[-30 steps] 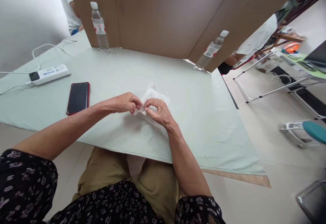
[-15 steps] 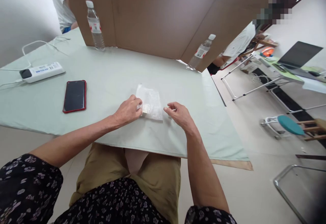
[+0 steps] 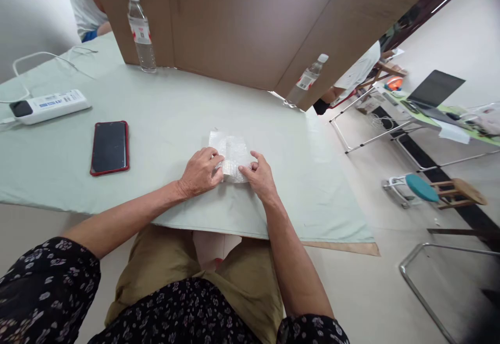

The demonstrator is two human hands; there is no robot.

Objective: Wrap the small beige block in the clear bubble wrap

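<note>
A small sheet of clear bubble wrap (image 3: 233, 147) lies on the table in front of me. Near its front edge a small pale yellowish block (image 3: 227, 168) shows through or under the plastic; its kind I cannot make out. My left hand (image 3: 202, 172) grips the wrap's left side with bent fingers, right beside the block. On the opposite side, my right hand (image 3: 261, 178) pinches the right edge, its thumb over the plastic and its forefinger raised a little behind.
A phone (image 3: 110, 147) in a red case and a white power strip (image 3: 52, 105) lie on the left. Two water bottles (image 3: 142, 39) stand by a tall cardboard partition (image 3: 234, 26). People sit behind it. Stools (image 3: 422, 187) and a laptop (image 3: 437, 89) are at the right.
My right hand has come left onto the bubble wrap and taken its right edge, which now curls up. My left hand stays on the left side. The view has shifted slightly.
</note>
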